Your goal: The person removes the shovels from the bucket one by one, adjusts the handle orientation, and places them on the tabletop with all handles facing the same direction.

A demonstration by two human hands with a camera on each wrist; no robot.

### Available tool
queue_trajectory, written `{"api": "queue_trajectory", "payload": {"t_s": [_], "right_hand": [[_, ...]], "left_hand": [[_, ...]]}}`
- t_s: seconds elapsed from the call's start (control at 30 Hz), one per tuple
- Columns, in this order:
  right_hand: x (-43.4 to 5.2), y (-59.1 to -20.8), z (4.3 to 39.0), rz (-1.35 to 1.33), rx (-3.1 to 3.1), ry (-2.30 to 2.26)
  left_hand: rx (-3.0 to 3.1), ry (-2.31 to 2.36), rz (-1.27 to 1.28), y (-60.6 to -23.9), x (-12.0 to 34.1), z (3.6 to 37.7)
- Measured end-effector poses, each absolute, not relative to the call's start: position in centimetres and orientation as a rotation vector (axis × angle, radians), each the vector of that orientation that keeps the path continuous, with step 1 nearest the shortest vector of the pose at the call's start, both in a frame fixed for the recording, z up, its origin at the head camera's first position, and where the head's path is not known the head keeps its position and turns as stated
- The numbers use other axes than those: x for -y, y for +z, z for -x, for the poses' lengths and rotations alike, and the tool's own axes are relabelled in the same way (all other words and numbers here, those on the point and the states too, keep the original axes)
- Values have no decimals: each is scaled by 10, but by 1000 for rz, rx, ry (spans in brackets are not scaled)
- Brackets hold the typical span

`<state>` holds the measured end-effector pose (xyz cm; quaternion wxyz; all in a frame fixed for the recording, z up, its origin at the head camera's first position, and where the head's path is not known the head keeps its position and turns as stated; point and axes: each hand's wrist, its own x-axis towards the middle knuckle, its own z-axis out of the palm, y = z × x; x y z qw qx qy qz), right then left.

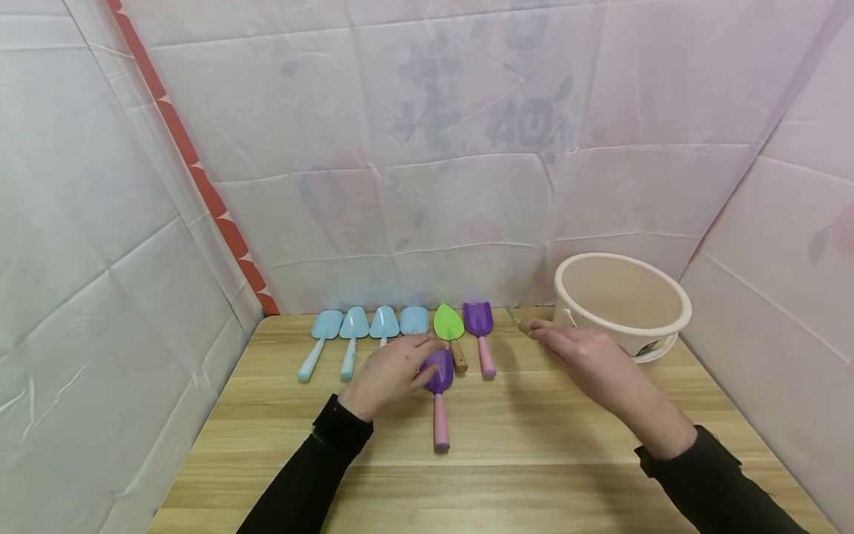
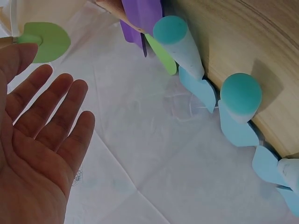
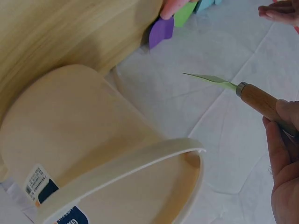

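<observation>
My right hand point(image 1: 594, 360) grips the wooden handle point(image 3: 259, 100) of a small green trowel point(image 3: 210, 79), raised beside the cream bucket point(image 1: 623, 293). My left hand point(image 1: 395, 367) has its fingers spread, palm visible in the left wrist view, and holds nothing. It hovers by a purple shovel point(image 1: 439, 374) with a pink handle; whether it touches it I cannot tell. Behind stands a row: several light blue shovels point(image 1: 354, 323), a green trowel point(image 1: 448, 322) with a wooden handle, and another purple shovel point(image 1: 478, 319). The left hand partly covers the rightmost blue shovels.
The wooden table point(image 1: 520, 475) backs onto pale fabric sheeting point(image 1: 414, 185), which also hangs at both sides. A red strip point(image 1: 193, 167) runs down the left back corner. The bucket stands at the back right, its wide mouth upward.
</observation>
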<state>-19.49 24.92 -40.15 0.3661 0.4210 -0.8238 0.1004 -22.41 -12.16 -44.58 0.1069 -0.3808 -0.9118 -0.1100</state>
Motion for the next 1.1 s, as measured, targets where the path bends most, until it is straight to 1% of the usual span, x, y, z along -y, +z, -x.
{"api": "queue_trajectory", "payload": {"t_s": [0.67, 1.1], "right_hand": [[-245, -442, 193, -1139, 2239, 172], [-244, -457, 190, -1142, 2323, 87]], "left_hand": [[2725, -238, 1168, -455, 113, 216], [2709, -266, 1198, -462, 115, 217]]}}
